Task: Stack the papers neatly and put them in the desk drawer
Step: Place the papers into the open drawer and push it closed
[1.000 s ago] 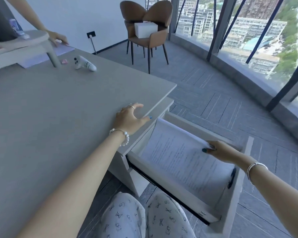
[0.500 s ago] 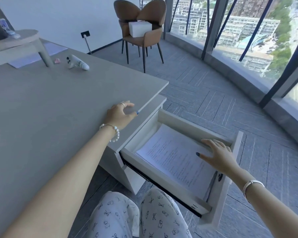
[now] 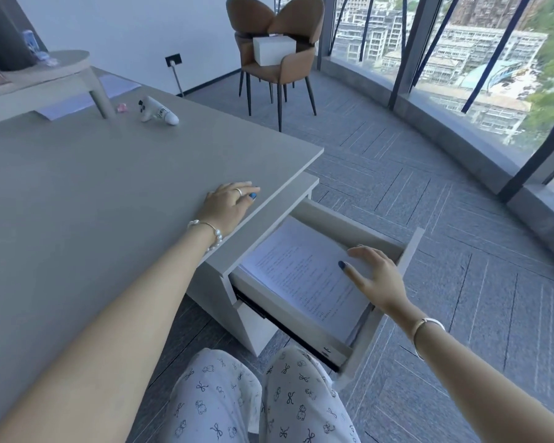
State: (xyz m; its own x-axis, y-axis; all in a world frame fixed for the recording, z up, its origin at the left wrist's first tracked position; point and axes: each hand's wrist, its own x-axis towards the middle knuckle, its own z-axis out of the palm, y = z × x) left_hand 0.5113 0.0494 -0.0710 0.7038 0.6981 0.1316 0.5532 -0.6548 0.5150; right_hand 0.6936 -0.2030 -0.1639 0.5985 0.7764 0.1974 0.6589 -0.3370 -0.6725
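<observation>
A stack of printed white papers point(image 3: 301, 276) lies flat inside the pulled-out grey desk drawer point(image 3: 410, 251). My right hand point(image 3: 376, 276) hovers over the stack's right side, fingers spread, fingertips at or just above the top sheet; whether it touches I cannot tell. My left hand point(image 3: 229, 204) rests palm down on the grey desk point(image 3: 93, 193) at its right edge, above the drawer, holding nothing.
A white toy-like object point(image 3: 159, 111) and a small pink item point(image 3: 122, 107) lie at the desk's far side beside a raised stand point(image 3: 55, 70). A brown chair point(image 3: 275, 55) with a white box stands on the floor beyond. Windows curve along the right.
The papers went from tilted up in my right hand to lying flat in the drawer. My right hand let go and now stays spread over them. The left hand stayed on the desk edge.
</observation>
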